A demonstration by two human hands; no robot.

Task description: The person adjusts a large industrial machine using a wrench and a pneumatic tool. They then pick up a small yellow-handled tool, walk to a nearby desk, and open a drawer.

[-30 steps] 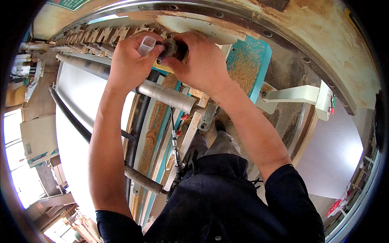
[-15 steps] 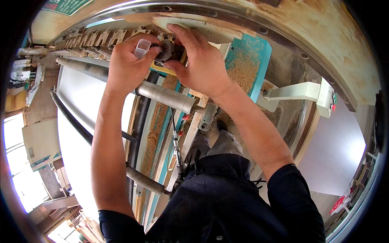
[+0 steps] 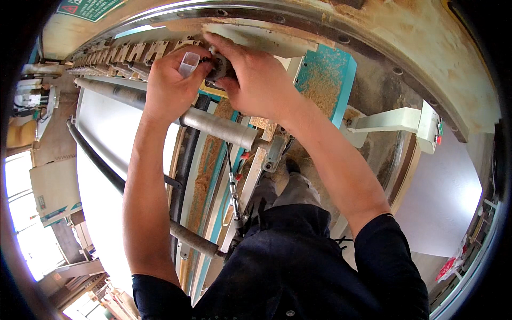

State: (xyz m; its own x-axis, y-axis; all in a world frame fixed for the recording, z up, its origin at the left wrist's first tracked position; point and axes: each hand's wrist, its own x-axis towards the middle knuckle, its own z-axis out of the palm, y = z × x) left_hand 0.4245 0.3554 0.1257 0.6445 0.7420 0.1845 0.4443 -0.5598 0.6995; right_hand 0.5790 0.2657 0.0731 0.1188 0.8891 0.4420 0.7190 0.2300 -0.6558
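Above the near end of a long grey roller (image 3: 221,128), both my hands meet at a dark round metal part (image 3: 220,66) on the machine. My left hand (image 3: 172,89) is closed, with a translucent square plastic tube (image 3: 189,64) sticking up between its fingers and thumb. The thumb tip comes against the left side of the round part; what exactly it presses there is too small to tell. My right hand (image 3: 262,81) curves around the round part from the right, its thumb below and index finger above. Its other fingers are partly hidden.
A row of metal clamp pads (image 3: 130,53) runs off to the far left. A teal plate (image 3: 325,77) covered in sawdust lies right of my hands. The curved steel frame (image 3: 341,38) arches overhead, and a pale control box on an arm (image 3: 428,128) stands to the right.
My right fingers have drawn in to the left and closed more around the dark round part. The left hand, still with the plastic tube, has barely shifted.
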